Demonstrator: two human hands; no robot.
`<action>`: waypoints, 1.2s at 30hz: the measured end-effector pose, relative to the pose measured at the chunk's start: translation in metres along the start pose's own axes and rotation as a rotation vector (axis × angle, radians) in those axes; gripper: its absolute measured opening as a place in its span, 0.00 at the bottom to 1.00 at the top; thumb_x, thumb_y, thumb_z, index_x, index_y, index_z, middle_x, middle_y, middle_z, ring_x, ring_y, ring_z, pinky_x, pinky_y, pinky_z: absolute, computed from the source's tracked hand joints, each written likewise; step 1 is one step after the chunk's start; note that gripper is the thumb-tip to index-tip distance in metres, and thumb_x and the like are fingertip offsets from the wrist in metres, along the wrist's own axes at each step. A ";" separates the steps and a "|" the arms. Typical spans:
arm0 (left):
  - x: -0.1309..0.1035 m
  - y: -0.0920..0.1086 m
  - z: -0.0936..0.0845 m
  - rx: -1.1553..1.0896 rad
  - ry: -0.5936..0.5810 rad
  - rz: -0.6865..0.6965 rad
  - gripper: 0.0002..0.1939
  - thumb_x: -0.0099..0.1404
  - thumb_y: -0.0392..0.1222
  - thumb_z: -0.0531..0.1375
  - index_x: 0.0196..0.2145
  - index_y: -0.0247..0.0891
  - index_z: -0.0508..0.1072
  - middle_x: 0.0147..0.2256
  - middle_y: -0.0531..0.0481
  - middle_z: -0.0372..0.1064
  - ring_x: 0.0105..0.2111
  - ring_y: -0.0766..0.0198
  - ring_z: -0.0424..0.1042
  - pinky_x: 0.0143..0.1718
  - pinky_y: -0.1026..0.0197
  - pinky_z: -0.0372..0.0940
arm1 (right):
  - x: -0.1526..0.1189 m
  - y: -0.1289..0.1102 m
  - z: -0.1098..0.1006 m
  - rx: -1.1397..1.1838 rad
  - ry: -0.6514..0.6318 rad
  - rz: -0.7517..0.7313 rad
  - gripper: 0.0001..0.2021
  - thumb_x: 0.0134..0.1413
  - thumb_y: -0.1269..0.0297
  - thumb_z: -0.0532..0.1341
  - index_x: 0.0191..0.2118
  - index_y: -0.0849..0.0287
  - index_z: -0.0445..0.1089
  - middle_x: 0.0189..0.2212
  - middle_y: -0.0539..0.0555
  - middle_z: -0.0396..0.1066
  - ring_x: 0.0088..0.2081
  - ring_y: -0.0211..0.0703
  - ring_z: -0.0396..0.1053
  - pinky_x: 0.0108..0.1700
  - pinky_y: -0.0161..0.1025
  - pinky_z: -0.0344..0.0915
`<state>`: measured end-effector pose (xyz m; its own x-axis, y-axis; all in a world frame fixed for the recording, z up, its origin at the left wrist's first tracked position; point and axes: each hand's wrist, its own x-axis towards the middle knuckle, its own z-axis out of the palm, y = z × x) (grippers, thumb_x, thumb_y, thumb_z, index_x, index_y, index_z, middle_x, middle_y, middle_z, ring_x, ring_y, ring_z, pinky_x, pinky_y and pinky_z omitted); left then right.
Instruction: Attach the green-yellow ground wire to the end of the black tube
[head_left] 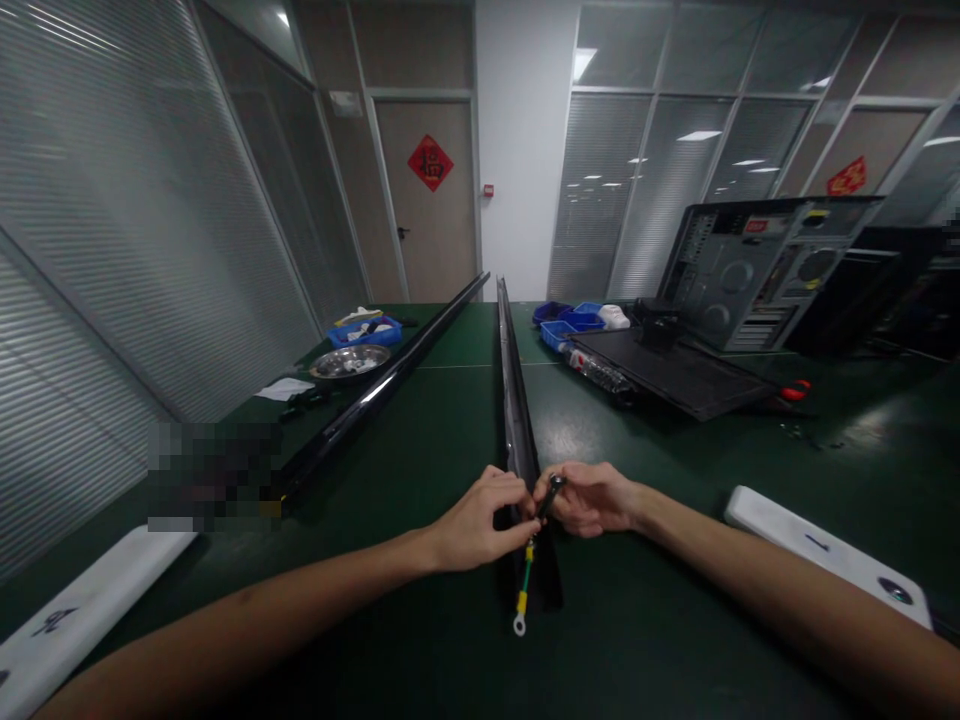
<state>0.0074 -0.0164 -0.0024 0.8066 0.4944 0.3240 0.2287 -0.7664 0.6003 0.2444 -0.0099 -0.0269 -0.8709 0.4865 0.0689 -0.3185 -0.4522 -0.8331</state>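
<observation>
A long black metal rail lies lengthwise on the green table, its near end below my hands. On that near end is a short green-and-yellow wire with a ring terminal pointing toward me. My right hand is closed around a small dark wrench with a shiny round head, tilted over the rail. From the other side, my left hand pinches by the wrench's lower end, near the top of the wire. Whatever sits between those fingertips is hidden.
A second black rail lies to the left. Beyond it are a metal bowl and a blue tray. At right stand blue bins, a black panel and an open computer case. White devices flank my forearms.
</observation>
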 end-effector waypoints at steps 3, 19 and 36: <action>0.001 0.001 0.000 0.009 -0.009 0.001 0.09 0.70 0.41 0.60 0.32 0.37 0.68 0.33 0.52 0.70 0.37 0.61 0.70 0.48 0.56 0.58 | -0.003 -0.001 -0.009 -0.013 -0.032 0.067 0.24 0.60 0.48 0.67 0.50 0.65 0.73 0.27 0.48 0.69 0.15 0.25 0.50 0.16 0.26 0.60; 0.000 0.000 0.000 0.031 -0.044 0.013 0.06 0.71 0.40 0.59 0.35 0.37 0.68 0.33 0.52 0.68 0.37 0.61 0.68 0.48 0.57 0.58 | -0.003 -0.004 -0.004 -0.078 0.042 0.167 0.18 0.60 0.62 0.70 0.52 0.67 0.73 0.28 0.52 0.77 0.17 0.30 0.70 0.20 0.27 0.73; 0.000 0.002 -0.002 -0.007 -0.036 0.021 0.06 0.71 0.41 0.60 0.36 0.37 0.70 0.35 0.51 0.71 0.40 0.60 0.70 0.50 0.56 0.56 | -0.002 0.001 0.004 -0.127 0.094 0.109 0.15 0.59 0.62 0.69 0.46 0.66 0.72 0.19 0.49 0.75 0.13 0.33 0.68 0.19 0.30 0.73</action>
<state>0.0068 -0.0172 -0.0002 0.8304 0.4631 0.3098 0.2079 -0.7734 0.5988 0.2445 -0.0141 -0.0261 -0.8568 0.5105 -0.0724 -0.1692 -0.4109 -0.8959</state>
